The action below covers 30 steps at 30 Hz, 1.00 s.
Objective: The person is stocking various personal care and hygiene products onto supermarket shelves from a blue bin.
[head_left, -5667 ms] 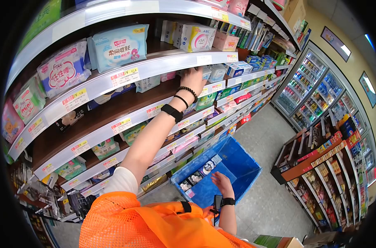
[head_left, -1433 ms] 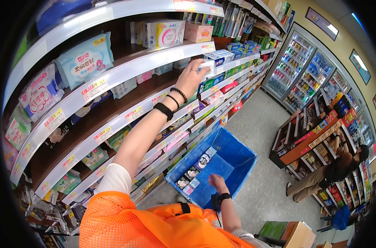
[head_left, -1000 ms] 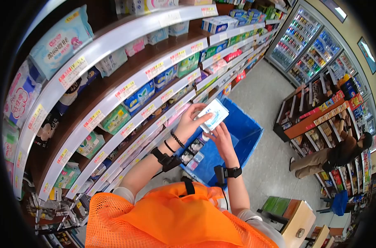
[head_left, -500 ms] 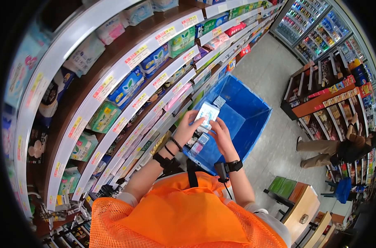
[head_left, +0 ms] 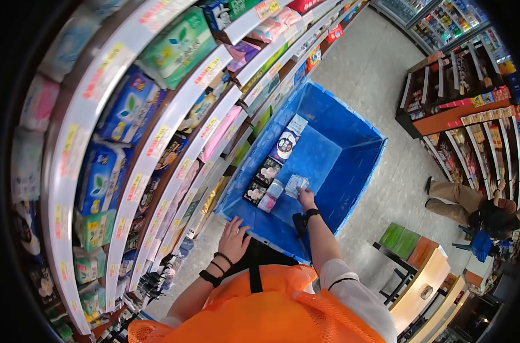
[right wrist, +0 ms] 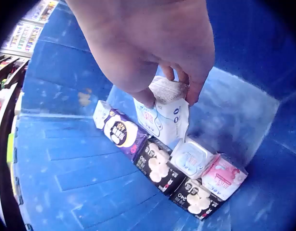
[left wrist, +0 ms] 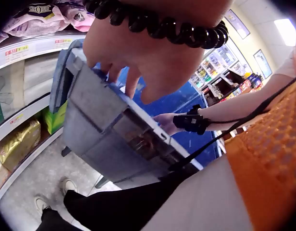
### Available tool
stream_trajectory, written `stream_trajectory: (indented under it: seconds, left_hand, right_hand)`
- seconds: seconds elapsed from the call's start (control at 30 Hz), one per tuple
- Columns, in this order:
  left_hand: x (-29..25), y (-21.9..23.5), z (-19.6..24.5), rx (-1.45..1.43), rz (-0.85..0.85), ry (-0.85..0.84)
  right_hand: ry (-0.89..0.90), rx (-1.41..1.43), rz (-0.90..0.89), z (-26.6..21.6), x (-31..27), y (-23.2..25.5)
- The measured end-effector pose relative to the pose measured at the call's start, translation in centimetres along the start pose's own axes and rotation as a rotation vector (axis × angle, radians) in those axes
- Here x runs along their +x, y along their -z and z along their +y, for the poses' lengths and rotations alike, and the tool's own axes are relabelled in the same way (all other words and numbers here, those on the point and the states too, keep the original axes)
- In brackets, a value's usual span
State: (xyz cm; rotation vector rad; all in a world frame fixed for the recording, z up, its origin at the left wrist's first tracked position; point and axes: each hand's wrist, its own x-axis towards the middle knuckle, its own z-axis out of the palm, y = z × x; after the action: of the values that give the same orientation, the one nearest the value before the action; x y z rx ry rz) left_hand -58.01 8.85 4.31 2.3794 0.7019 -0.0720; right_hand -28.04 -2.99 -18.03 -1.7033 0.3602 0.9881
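Observation:
Inside the blue tote, my right hand pinches a white and light-blue pack of sanitary pads between thumb and fingers. The held pack is tilted just beside a white-blue pack in the right wrist view. Along one wall lie two black packs, a dark purple pack and a small pale pack. A pink pack sits beside the white-blue one. My left hand rests on the tote's near rim, fingers draped over the edge in the left wrist view.
Shelves of packaged goods run along the left, close to the tote. A snack rack stands on the right, with a person beside it. A wooden drawer unit is at the lower right.
A white pack came off the shelf in my left hand, then both hands held it over the tote. Now the right hand has it low inside; the left hand has moved to the rim.

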Motion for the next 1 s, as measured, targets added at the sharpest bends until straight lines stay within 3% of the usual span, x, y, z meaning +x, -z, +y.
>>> stream_trajectory:
  seconds: [0.17,0.3,0.4,0.63,0.83,0.9,0.97,1.0]
  left_hand:
    - [-0.2,0.7,1.3,0.046,-0.063,0.071]
    - [0.2,0.1,2.1,-0.037,-0.010,0.155]
    - [0.4,-0.3,2.8,-0.073,0.033,0.207]
    - [-0.1,-1.4,3.4,-0.116,0.123,0.254]
    - [-0.5,-1.5,3.4,-0.103,0.137,0.239]
    - [-0.7,-1.4,3.1,-0.096,0.132,0.230]
    - [-0.7,-1.4,3.1,-0.106,0.125,0.221]
    - [-0.8,-1.7,3.2,-0.114,0.126,0.232]
  right_hand:
    - [-0.109,0.026,-0.017,1.6,4.1,-0.7]
    - [-0.110,-0.048,-0.034,4.1,8.0,-1.4]
    - [-0.090,-0.023,0.023,4.3,8.7,-1.7]
    - [-0.063,-0.085,-0.027,4.5,9.5,-1.4]
    - [0.023,0.011,0.199,5.3,7.9,-2.5]
    - [0.096,0.160,0.296,5.2,7.4,-3.0]
    - [0.061,0.131,0.280,5.1,7.7,-3.3]
    - [0.125,-0.154,0.162,4.7,7.6,-3.2]
